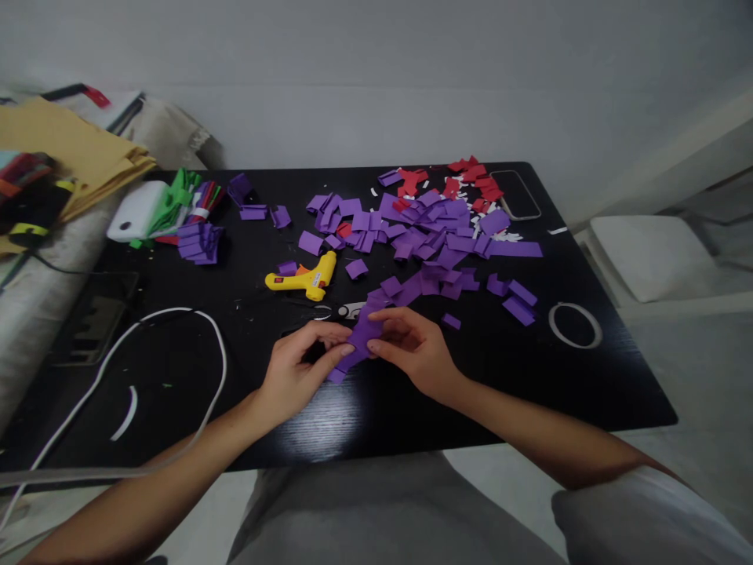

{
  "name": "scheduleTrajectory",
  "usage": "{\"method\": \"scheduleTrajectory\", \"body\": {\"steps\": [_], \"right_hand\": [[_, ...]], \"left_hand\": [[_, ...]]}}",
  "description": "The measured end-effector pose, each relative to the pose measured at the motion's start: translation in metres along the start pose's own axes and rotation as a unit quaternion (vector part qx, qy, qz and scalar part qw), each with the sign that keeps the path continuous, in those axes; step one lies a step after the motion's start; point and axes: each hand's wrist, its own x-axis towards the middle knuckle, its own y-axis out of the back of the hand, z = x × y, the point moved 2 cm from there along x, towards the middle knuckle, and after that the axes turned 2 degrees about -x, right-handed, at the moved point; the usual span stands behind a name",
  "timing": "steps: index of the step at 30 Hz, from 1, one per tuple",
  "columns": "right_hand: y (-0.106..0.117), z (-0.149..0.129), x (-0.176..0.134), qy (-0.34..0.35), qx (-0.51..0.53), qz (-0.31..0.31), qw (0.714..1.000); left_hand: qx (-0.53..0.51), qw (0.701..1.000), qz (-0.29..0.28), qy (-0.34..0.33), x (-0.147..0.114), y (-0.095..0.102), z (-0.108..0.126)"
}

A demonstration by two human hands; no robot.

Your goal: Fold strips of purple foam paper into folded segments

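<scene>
1. The strip of matte purple paper, creased into several panels (pixel 365 328), is between the two hands, over the near half of the glossy black rectangular tabletop (pixel 423 416).
2. The left hand (pixel 294 367) has its thumb and fingers closed on the strip's left side.
3. The right hand (pixel 420 349) pinches the strip's right side between thumb and fingers.
4. Just beyond the left hand lies a silver-and-black scissor-like metal tool (pixel 350 311), partly hidden.
5. Behind that rests a yellow plastic glue gun (pixel 318 278).
6. Beyond the right hand spreads a loose heap of folded purple paper pieces (pixel 447 212), with small red paper scraps (pixel 489 188) at its far right.
7. A thin whitish ring (pixel 596 333) lies near the right edge; a white cable (pixel 224 361) curves at left.
</scene>
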Motion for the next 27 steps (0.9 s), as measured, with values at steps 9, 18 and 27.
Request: {"method": "scheduleTrajectory", "body": {"steps": [9, 18, 27], "right_hand": [[0.002, -0.002, 0.003, 0.003, 0.057, 0.016, 0.998], [0.004, -0.002, 0.003, -0.005, 0.022, 0.023, 0.999], [0.0, -0.003, -0.001, 0.054, -0.054, 0.001, 0.997]], "left_hand": [[-0.049, 0.998, -0.046, 0.015, -0.007, -0.008, -0.011], [0.075, 0.995, -0.039, -0.054, -0.004, -0.002, 0.0], [0.119, 0.983, -0.048, -0.131, 0.001, -0.004, 0.007]]}}
